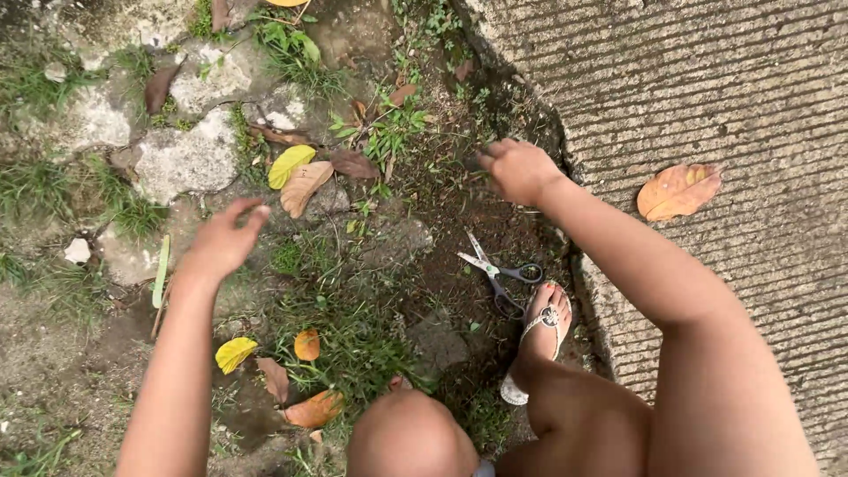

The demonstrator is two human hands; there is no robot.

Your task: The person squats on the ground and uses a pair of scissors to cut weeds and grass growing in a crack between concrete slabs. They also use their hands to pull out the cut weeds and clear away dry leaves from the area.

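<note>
My left hand [223, 240] hovers over the ground at the left, slightly blurred, fingers loosely apart and holding nothing. It is nearest a tan dry leaf [305, 185] and a yellow leaf [289, 164]. My right hand [521, 170] reaches forward to the dark soil by the concrete edge. Its fingers are curled shut, low among small green weeds [389, 132]; whether anything is pinched in them is hidden. A pair of scissors [496, 276] with dark handles lies open on the soil below that hand, just ahead of my sandalled foot [543, 331].
A ribbed concrete slab [707, 79] fills the right side, with an orange dry leaf [678, 191] on it. Pale stones [181, 159], grass tufts and more fallen leaves [235, 353] cover the left. My knee [411, 437] is at the bottom centre.
</note>
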